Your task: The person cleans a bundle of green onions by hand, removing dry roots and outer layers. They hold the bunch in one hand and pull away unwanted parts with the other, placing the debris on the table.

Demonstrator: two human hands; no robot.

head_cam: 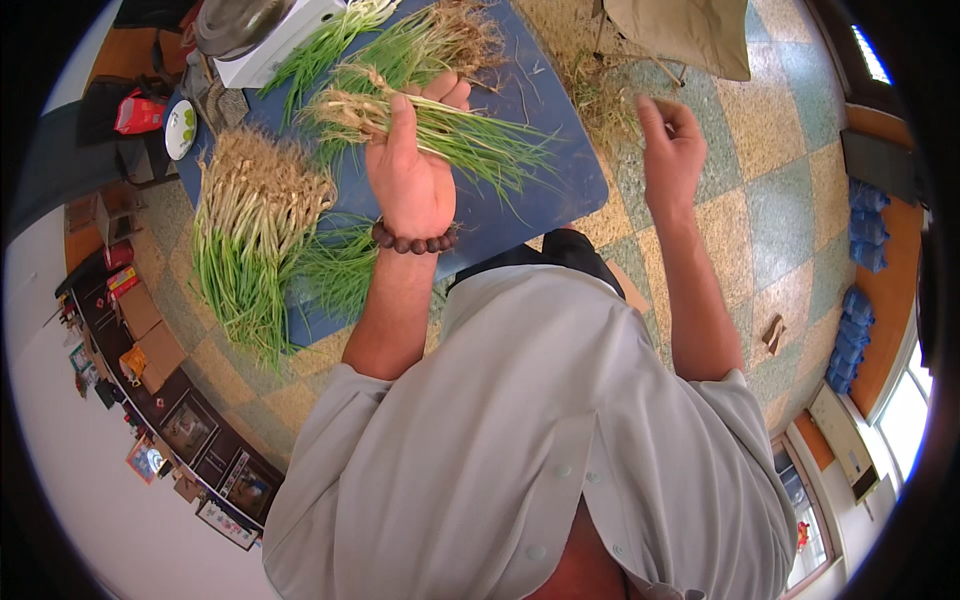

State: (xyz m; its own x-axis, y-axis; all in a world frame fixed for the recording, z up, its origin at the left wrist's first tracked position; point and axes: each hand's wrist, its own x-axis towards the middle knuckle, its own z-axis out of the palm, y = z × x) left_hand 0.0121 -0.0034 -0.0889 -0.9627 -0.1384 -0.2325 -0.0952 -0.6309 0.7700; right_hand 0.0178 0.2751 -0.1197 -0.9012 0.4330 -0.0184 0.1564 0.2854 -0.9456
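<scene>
My left hand (416, 165), with a dark bead bracelet at its wrist, holds a bunch of thin green onions (465, 139) over the blue table (555, 180). The bunch's pale roots point left, its green leaves right. My right hand (670, 150) is raised to the right of the table, above the floor, its thumb and fingers curled together; whether something small is between them cannot be told. A large pile of green onions (255, 240) with roots at the top lies at the table's left. More loose green onions (341, 262) lie beside my left wrist, and others with brown roots (457, 37) lie beyond the hand.
At the table's far left stand a white box (262, 67) with a metal bowl (240, 26) on it, and a white plate (180, 129) with green items. Root and leaf scraps (604, 105) lie on the checkered floor (795, 225). A cloth-covered folding seat (682, 34) stands beyond them.
</scene>
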